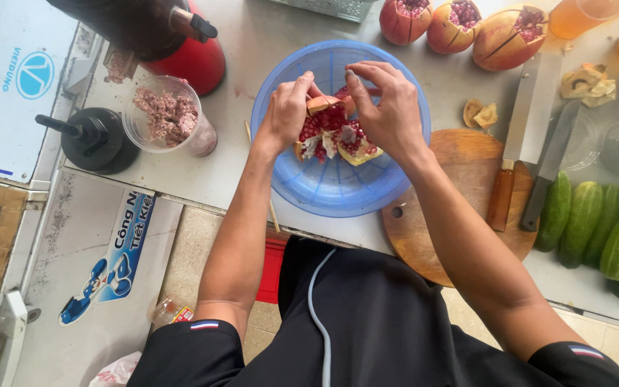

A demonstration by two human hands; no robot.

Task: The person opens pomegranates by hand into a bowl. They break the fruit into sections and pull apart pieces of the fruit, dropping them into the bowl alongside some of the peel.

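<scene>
Both the left hand [289, 107] and right hand [388, 107] pinch the split red pomegranate [331, 132] by its stiff rind above the round blue plastic basin [324, 190]; the wet seeds look fragile and slippery.

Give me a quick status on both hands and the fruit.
Left hand and right hand both gripping a split pomegranate. Fruit held over the blue bowl. Nothing in the way; cleaver lies aside on the cutting board.

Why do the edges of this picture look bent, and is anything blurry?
Head view: the wide lens bows the counter near the edges; soft even daylight, faint shadows; both hands, left hand and right hand, on the pomegranate look sharp; the cucumbers look slightly stretched.
</scene>
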